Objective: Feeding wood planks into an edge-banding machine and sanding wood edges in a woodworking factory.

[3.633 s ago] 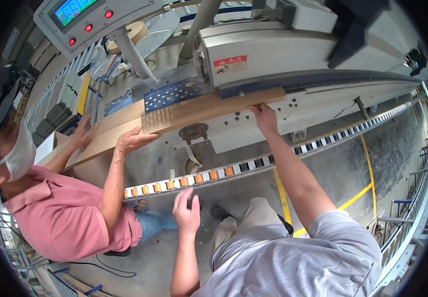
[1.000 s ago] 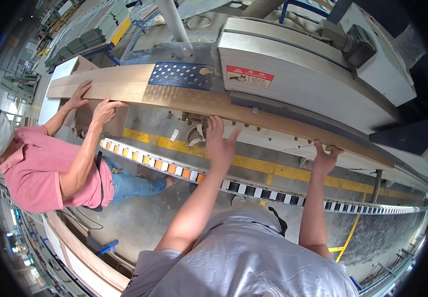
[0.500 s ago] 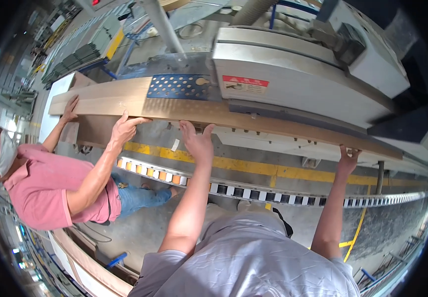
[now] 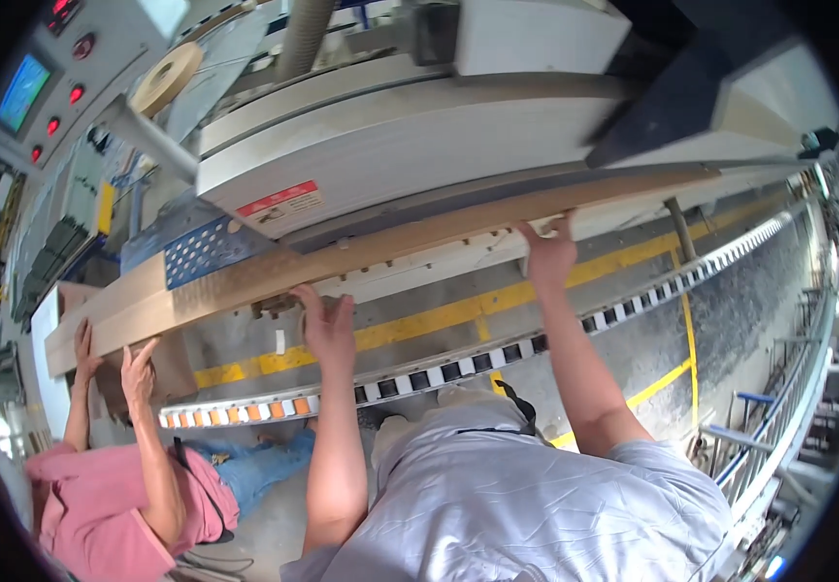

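We note the long tan wood-look board (image 4: 371, 254) along the front of the white boxy metal housing (image 4: 380, 155); we judge it partway along, its end left of the housing at a co-worker's hands (image 4: 138, 373); our left hand (image 4: 327, 330) spreads open at its edge; our right hand (image 4: 549, 257) curls there, grip unclear.

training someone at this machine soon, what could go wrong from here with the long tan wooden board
Fingers might get pinched: the person's bare left hand and bare right hand are at the near edge of the long tan wooden board, close below the white metal machine housing. The board could also skew if pushed unevenly, since the pink-shirted co-worker's hands are at its left end.
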Demonstrator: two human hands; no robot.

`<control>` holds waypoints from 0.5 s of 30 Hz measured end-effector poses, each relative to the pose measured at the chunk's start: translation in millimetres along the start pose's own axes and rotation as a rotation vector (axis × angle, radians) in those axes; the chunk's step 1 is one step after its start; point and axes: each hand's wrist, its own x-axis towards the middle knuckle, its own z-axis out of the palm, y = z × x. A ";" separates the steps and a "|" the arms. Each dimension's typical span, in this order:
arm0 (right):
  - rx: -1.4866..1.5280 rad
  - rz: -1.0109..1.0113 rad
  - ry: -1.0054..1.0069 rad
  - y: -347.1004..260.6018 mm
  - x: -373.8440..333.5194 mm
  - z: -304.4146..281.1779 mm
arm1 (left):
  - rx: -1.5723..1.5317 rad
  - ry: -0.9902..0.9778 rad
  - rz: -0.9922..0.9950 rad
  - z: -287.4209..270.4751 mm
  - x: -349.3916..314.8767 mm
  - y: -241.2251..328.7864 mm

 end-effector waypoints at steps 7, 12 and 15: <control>-0.226 -0.135 0.186 78.2 53.1 -18.2 | -0.040 0.404 -0.195 -64.0 34.5 -9.8; -0.161 -0.047 0.075 80.6 76.1 -33.7 | -0.056 0.201 -0.266 -67.0 41.2 -3.5; -0.118 0.011 0.056 68.9 73.2 -42.7 | -0.119 0.089 -0.339 -51.7 32.3 17.1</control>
